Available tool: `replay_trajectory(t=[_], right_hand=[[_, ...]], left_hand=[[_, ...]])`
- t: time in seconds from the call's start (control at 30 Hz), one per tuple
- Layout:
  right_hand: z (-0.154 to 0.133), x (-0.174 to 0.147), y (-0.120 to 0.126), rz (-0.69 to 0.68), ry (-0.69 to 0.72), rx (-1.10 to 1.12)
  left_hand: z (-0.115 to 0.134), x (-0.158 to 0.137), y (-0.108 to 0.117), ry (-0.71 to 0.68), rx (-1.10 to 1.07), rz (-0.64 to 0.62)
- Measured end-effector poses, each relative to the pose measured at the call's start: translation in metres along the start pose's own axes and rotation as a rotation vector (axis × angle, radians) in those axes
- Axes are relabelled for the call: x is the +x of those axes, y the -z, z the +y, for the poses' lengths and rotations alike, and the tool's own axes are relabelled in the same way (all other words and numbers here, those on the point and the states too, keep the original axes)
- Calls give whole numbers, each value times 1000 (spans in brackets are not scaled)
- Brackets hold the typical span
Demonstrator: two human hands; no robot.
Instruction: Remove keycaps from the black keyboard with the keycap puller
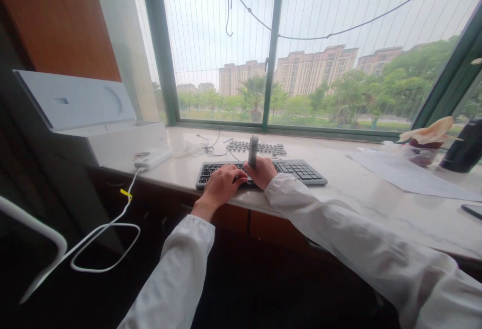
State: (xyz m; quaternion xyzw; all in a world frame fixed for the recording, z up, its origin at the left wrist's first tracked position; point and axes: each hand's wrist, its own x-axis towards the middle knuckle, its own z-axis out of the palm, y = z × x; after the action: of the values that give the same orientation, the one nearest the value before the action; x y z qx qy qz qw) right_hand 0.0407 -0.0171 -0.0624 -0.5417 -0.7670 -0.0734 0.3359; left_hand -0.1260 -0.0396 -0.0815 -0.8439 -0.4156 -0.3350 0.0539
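No txt, brand or nr legible; kbd (pixel 301 171), ctr of frame: key legends too small to read; loose sheets (pixel 414 173), R side of frame: print, if any, too faint to make out

Table (pixel 346 184), pale, marbled top. Bearing: one dark keyboard (pixel 301 171), the landmark; loose keycaps (pixel 271 149) in rows, just beyond it; thin cable (pixel 207 146), tangled, beyond its left end; white power strip (pixel 152 159) and open white box (pixel 128 140), left of it; papers (pixel 410 174), right; dark bottle (pixel 465 145), farther right.
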Motion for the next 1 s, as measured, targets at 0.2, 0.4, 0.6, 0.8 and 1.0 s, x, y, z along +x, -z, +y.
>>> replay_trajectory(t=[0.2,0.4,0.6,0.8,1.0], right_hand=[[-3,0,0,-24,-50,-120],[-4,1,-3,-26,-96,-180],[-3,-1,-9,19,-10,-173],[-1,-6,-9,78,50,-121],[-2,-8,-8,107,36,-84]], left_hand=[[-1,0,-2,-1,26,5],[-2,-1,-2,-2,38,-2],[-5,0,-2,-16,28,-16],[-6,3,0,-70,2,-60],[-3,4,1,-90,-27,-62]])
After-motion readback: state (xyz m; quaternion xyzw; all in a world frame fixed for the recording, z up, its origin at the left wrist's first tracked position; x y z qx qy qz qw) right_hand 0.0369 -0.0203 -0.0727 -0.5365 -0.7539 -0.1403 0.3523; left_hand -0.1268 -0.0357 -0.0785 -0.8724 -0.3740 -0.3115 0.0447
